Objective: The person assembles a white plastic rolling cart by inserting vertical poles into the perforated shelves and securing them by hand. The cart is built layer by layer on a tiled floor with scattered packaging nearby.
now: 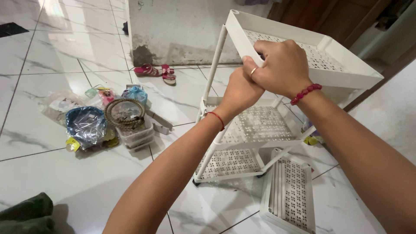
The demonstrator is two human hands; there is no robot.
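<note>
Head view, item by item, from my hands outward.

Right hand [281,67]: closed in a fist-like grip on the near edge of the top tray [346,71], ring on one finger, red bead bracelet at the wrist. What the fingers pinch is hidden under the knuckles.

Left hand [238,93]: closed, pressed against the right hand from below, at the same edge of the tray; red thread at the wrist. Whether it holds the tray or a pole beneath, I cannot tell.

Top tray: white, perforated base, tilted steeply, its far side raised and not seated level. It sits on the white rack [242,130], which stands on the tiled floor [52,177] just ahead of me.

Rack: two lower shelves level, joined by white poles; one pole [215,65] runs up to the tray's left corner.

Spare shelf [288,195]: lies flat on the floor, just right of the rack's foot.

Step in hand, as I judge it: fitting the top tray onto the poles. Next move likely calls for levelling the tray and pressing its corners down evenly, both hands kept firm.

Further out, left: clear box [134,134] with a woven ring on it, blue-rimmed bag [86,125] beside it, small packets around. Pink sandals [155,71] by the wall. Dark cloth [26,214] at lower left.
</note>
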